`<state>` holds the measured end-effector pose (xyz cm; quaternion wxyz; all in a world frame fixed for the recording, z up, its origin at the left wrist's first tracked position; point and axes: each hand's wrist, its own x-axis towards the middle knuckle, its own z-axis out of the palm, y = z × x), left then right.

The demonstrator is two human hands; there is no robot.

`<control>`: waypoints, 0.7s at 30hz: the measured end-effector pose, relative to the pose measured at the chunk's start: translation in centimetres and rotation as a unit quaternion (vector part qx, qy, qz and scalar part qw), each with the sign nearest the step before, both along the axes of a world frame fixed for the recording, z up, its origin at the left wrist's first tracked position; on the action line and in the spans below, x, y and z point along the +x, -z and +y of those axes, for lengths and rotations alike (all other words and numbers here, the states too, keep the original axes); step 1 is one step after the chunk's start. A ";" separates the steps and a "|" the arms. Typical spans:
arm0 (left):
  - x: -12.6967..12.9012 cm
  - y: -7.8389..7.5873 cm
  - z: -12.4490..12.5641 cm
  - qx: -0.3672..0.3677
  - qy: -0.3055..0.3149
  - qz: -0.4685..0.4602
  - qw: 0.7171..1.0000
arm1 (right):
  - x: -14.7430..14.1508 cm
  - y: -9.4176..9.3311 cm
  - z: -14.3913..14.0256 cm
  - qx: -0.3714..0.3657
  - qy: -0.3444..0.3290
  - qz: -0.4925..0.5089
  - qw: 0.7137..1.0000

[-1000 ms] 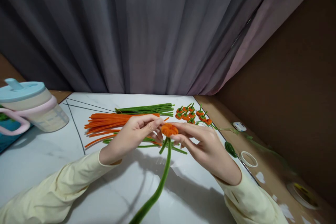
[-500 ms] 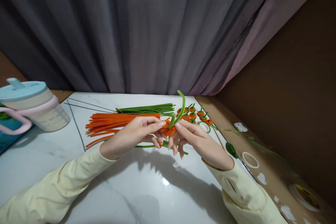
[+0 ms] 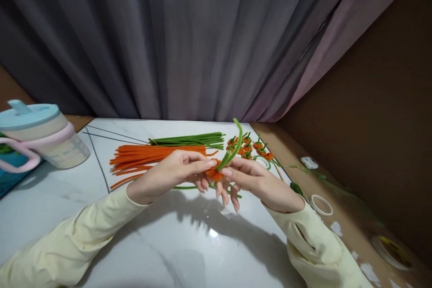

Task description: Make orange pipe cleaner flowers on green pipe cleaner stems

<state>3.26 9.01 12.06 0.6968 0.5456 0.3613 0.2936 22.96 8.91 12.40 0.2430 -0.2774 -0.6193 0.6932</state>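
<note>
Between my two hands, above the table, is a small orange pipe-cleaner pumpkin [image 3: 214, 174] with a green pipe-cleaner stem [image 3: 229, 155] that rises and curls at its tip. My left hand [image 3: 180, 168] pinches the pumpkin's left side between thumb and fingers. My right hand [image 3: 251, 177] grips its right side near the base of the stem, the lower fingers hanging loosely. Behind my left hand lie orange pipe cleaners [image 3: 155, 154] in a thick bundle, with green pipe cleaners [image 3: 189, 138] beyond. Several small pumpkins [image 3: 248, 147] stand behind my right hand.
On the left stands a cup [image 3: 50, 144] with a blue lid and pink handle. To the right are a white tape roll [image 3: 321, 205], a larger roll [image 3: 391, 252], paper scraps [image 3: 370, 273] and a green coil [image 3: 296, 188]. A grey curtain [image 3: 202, 45] hangs behind the table.
The pumpkin has tilted and sunk slightly, and its green stem leans further right. My right forearm has shifted a little to the right. Both hands keep their hold.
</note>
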 end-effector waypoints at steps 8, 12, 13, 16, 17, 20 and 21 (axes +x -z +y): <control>-0.3 -0.4 -0.1 -0.025 0.001 0.007 1.000 | 0.2 0.6 0.5 -0.071 -0.057 0.042 0.995; -0.1 -0.1 0.0 -0.025 -0.029 -0.006 0.999 | 0.2 0.4 0.3 0.022 0.025 0.006 0.999; 0.0 0.0 -0.1 -0.021 -0.039 -0.014 0.999 | 0.2 0.2 0.1 0.060 0.059 -0.008 0.996; 0.1 0.1 -0.2 -0.009 -0.053 -0.032 0.998 | 0.1 0.0 -0.4 0.206 0.137 -0.069 0.967; 0.2 0.2 -0.3 -0.005 -0.055 -0.032 0.998 | 0.0 0.0 -0.5 0.261 0.153 -0.092 0.949; 0.3 0.3 -0.4 0.008 -0.055 -0.026 0.998 | -0.3 0.4 -0.8 0.405 0.176 -0.133 0.887; 0.3 0.3 -0.4 0.010 -0.054 -0.026 0.998 | -0.4 0.6 -0.8 0.436 0.181 -0.139 0.871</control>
